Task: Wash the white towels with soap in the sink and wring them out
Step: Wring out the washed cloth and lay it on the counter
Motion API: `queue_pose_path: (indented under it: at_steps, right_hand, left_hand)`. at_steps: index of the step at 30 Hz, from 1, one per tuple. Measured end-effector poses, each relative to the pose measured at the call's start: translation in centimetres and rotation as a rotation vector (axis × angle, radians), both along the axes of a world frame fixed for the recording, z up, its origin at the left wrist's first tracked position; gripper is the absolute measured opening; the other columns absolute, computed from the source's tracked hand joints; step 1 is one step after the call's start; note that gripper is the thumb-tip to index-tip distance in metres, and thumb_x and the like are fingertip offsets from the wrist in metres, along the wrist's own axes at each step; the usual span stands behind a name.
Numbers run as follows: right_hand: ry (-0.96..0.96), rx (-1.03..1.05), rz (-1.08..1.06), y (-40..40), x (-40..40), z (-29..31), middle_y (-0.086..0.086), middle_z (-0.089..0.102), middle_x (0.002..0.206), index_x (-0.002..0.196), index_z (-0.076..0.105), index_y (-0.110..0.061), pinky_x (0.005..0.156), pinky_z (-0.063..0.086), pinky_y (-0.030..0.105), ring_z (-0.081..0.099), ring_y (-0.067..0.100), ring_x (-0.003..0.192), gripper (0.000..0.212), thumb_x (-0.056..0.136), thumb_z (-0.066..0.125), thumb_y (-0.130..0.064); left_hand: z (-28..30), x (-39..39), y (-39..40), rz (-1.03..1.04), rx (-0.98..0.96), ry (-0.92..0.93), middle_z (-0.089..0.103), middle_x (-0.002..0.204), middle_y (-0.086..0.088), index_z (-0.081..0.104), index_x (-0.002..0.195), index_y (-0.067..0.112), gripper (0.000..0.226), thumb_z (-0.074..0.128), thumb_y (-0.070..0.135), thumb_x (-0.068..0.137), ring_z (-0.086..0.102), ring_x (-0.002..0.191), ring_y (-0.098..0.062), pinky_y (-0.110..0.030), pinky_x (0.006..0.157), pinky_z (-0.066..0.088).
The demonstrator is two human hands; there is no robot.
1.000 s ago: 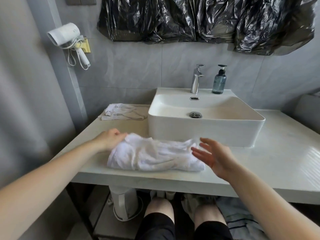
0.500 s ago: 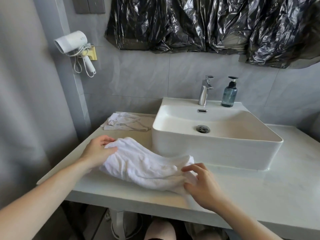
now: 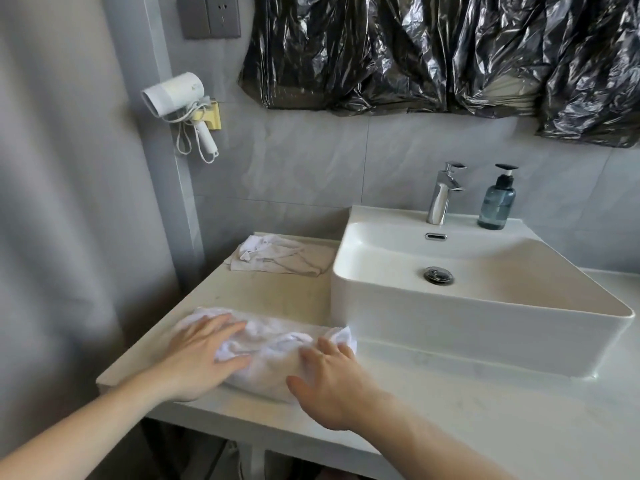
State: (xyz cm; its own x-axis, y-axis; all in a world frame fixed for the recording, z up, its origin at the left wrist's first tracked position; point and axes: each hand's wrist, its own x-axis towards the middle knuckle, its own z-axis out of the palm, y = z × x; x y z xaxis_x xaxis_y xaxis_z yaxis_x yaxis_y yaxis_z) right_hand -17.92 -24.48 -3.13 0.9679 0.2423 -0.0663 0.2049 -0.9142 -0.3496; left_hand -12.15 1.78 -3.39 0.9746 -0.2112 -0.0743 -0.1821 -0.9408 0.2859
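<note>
A bunched white towel (image 3: 273,348) lies on the counter's front left part, just left of the white sink (image 3: 467,320). My left hand (image 3: 201,358) lies flat on its left end with straight fingers. My right hand (image 3: 329,379) presses on its right end, fingers spread and slightly bent. A second white towel (image 3: 280,258) lies crumpled at the back of the counter beside the sink. The basin is dry and holds nothing. A blue soap dispenser (image 3: 497,199) stands on the sink's back rim, right of the chrome tap (image 3: 443,195).
The pale counter (image 3: 485,410) runs on to the right of the sink. A white hairdryer (image 3: 180,105) hangs on the wall at the left. Black plastic sheeting (image 3: 433,53) covers the wall above the sink. A grey wall closes the left side.
The towel has shifted left along the counter and lies lower and flatter. Both hands have come down on top of it; the right hand was open in the air a second ago.
</note>
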Motion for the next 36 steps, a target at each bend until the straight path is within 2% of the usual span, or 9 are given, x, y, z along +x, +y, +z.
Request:
queue_pose_path:
  at_steps: [2, 5, 11, 17, 20, 22, 25, 30, 36]
  right_hand:
    - [0.042, -0.08, -0.004, 1.1, 0.6, -0.9, 0.012, 0.017, 0.163, 0.152, 0.028, -0.017, 0.118, 0.027, 0.059, 0.007, 0.049, 0.15, 0.073, 0.095, 0.038, -0.061]
    - [0.038, -0.166, -0.007, 2.9, 1.6, -1.1, 0.015, 0.005, 0.166, 0.159, 0.013, -0.012, 0.121, 0.018, 0.06, -0.006, 0.054, 0.15, 0.082, 0.098, 0.038, -0.06]
    - [-0.033, -0.071, 0.047, 4.8, 7.0, -1.7, 0.012, 0.013, 0.163, 0.156, 0.02, -0.015, 0.121, 0.013, 0.06, 0.001, 0.049, 0.149, 0.073, 0.097, 0.041, -0.053]
    - [-0.01, -0.068, 0.035, 4.8, 13.1, -2.1, 0.009, -0.005, 0.172, 0.164, 0.004, -0.024, 0.126, -0.002, 0.055, -0.016, 0.041, 0.155, 0.075, 0.102, 0.031, -0.057]
    - [-0.002, -0.163, 0.025, 5.0, 14.6, -2.1, 0.009, -0.012, 0.172, 0.164, -0.004, -0.024, 0.124, -0.01, 0.059, -0.022, 0.04, 0.154, 0.078, 0.102, 0.024, -0.061]
    - [-0.012, -0.183, 0.036, 4.8, 14.4, -2.5, 0.011, -0.014, 0.171, 0.164, -0.006, -0.022, 0.122, -0.012, 0.062, -0.023, 0.041, 0.154, 0.081, 0.1, 0.023, -0.063]
    - [-0.031, -0.135, 0.069, 3.9, 13.3, -3.0, 0.013, -0.013, 0.171, 0.164, -0.004, -0.022, 0.122, -0.012, 0.062, -0.021, 0.039, 0.155, 0.083, 0.098, 0.031, -0.059]
    - [0.004, -0.079, 0.123, 2.4, 13.1, -2.4, 0.009, -0.014, 0.171, 0.164, -0.001, -0.027, 0.125, -0.009, 0.055, -0.019, 0.034, 0.156, 0.088, 0.095, 0.046, -0.054]
    - [0.04, -0.105, 0.145, 2.3, 13.4, -2.3, 0.012, -0.015, 0.171, 0.163, -0.004, -0.025, 0.125, -0.009, 0.056, -0.021, 0.036, 0.155, 0.088, 0.097, 0.043, -0.058]
  left_hand:
    - [-0.8, 0.8, -0.9, 0.028, 0.018, 0.087, -0.001, 0.172, 0.021, 0.014, 0.16, 0.055, 0.071, 0.032, 0.08, 0.095, -0.01, 0.16, -0.019, -0.047, 0.128, 0.001]
    - [-1.0, 3.0, -1.0, 0.07, 0.024, 0.116, -0.007, 0.172, 0.019, 0.007, 0.16, 0.055, 0.074, 0.026, 0.082, 0.094, -0.014, 0.16, -0.024, -0.051, 0.128, -0.001]
    - [-0.7, 8.1, 1.1, 0.195, 0.077, 0.132, -0.006, 0.173, 0.019, 0.007, 0.16, 0.056, 0.072, 0.023, 0.082, 0.094, -0.01, 0.161, -0.026, -0.054, 0.126, 0.0]
    - [-0.4, 13.1, 1.5, 0.28, 0.036, 0.18, -0.006, 0.172, 0.021, 0.009, 0.159, 0.057, 0.073, 0.023, 0.084, 0.093, -0.014, 0.16, -0.028, -0.056, 0.124, -0.007]
    - [1.4, 15.1, 0.8, 0.215, 0.075, 0.201, 0.014, 0.172, 0.017, 0.029, 0.156, 0.053, 0.06, 0.027, 0.073, 0.1, 0.006, 0.159, -0.023, -0.046, 0.124, 0.006]
    - [3.4, 16.6, 0.2, 0.179, 0.082, 0.233, 0.044, 0.156, 0.012, 0.056, 0.132, 0.05, 0.045, 0.028, 0.067, 0.101, 0.037, 0.141, -0.017, -0.036, 0.116, 0.026]
    - [4.6, 20.3, -0.5, 0.234, 0.096, 0.17, 0.062, 0.14, 0.004, 0.065, 0.118, 0.046, 0.059, 0.034, 0.079, 0.08, 0.058, 0.12, -0.022, -0.037, 0.104, 0.046]
    - [3.4, 24.8, -3.5, 0.236, 0.133, -0.065, 0.041, 0.147, -0.002, 0.041, 0.146, 0.033, 0.073, 0.061, 0.057, 0.08, 0.048, 0.132, -0.032, -0.045, 0.104, 0.046]
    - [0.1, 28.9, -4.1, 0.174, 0.0, 0.039, 0.011, 0.173, 0.008, 0.008, 0.166, 0.039, 0.106, 0.057, 0.064, 0.076, 0.013, 0.158, -0.028, -0.048, 0.123, 0.026]
